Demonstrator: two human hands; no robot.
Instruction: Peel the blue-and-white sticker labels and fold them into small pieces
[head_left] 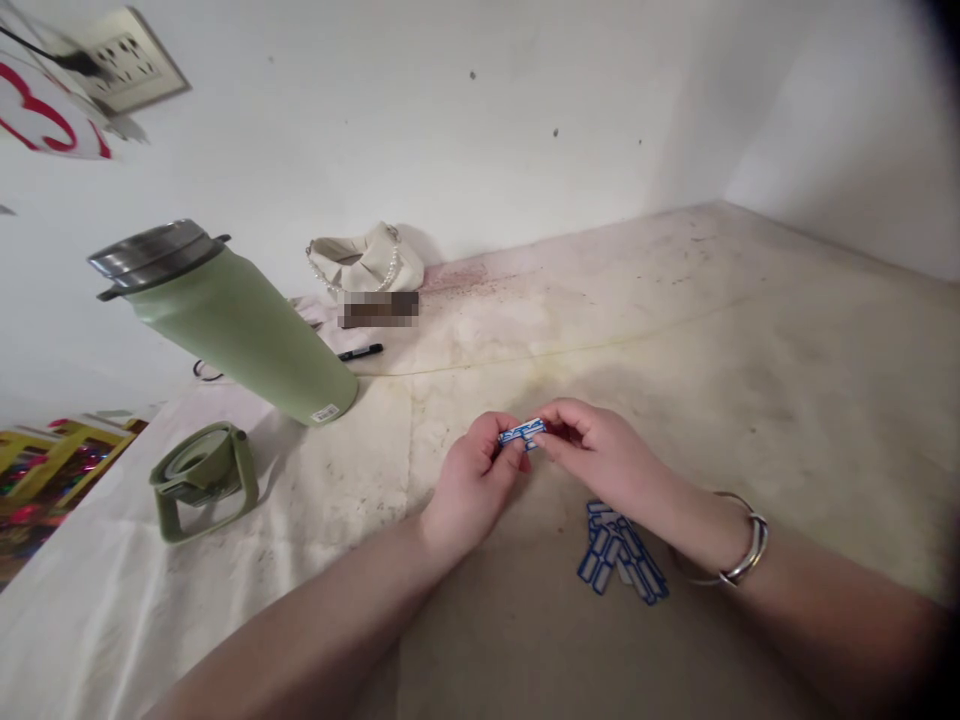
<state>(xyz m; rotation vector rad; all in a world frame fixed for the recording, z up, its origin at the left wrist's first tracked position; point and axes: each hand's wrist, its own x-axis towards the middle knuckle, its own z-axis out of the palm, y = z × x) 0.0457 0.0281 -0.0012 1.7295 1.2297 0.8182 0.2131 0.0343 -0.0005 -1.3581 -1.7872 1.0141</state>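
Above the middle of the table, my left hand point(480, 472) pinches a small stack of blue-bordered white label strips point(523, 433) between thumb and fingers. My right hand point(592, 440) closes on the other end of the same stack, so the two hands nearly meet. Just below my right hand, several more blue-bordered strips point(626, 555) lie in a loose, overlapping pile on the tabletop. A silver bangle circles my right wrist. The fingers on the far side of the held strips are partly hidden.
At the left stands a tall green tumbler point(247, 325) without its lid; the green lid point(202, 475) lies nearer. Behind are a black pen point(361, 352) and a white bag point(367, 260) by the wall. A power outlet point(127, 62) is upper left. A cloth covers the table point(712, 380).
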